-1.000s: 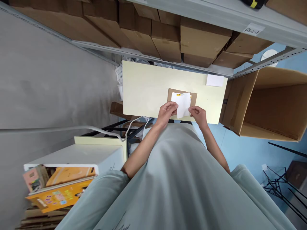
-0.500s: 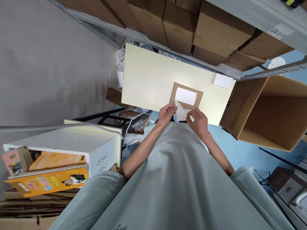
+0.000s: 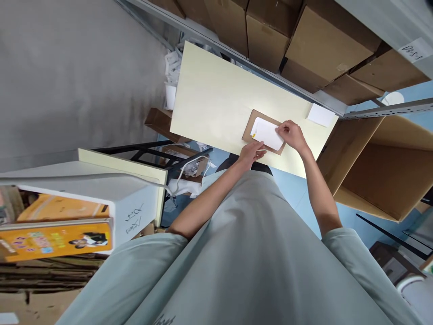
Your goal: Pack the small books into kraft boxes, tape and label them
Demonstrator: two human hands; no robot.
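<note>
A flat brown cardboard piece (image 3: 248, 132) lies on the cream table, tilted to the view. On top of it is a white paper sheet (image 3: 265, 131) with a small yellow mark at its left end. Its edges look slightly offset, as if another sheet lies beneath. My right hand (image 3: 291, 134) is closed in a pinch at the sheet's right corner. My left hand (image 3: 250, 152) rests at the cardboard's near edge, fingers stretched out and a little apart, some over the sheet's near side.
The cream table (image 3: 209, 99) bears a white paper stack (image 3: 320, 115) at its far right corner. Beyond it, a shelf holds several cardboard boxes (image 3: 267, 40). An open carton (image 3: 352, 158) stands at right. A white box (image 3: 135, 212) with orange books sits at left.
The sheet held between both hands has gone onto the cardboard, its yellow mark now at the left. My right hand moved up to the sheet's right corner; the view turned slightly.
</note>
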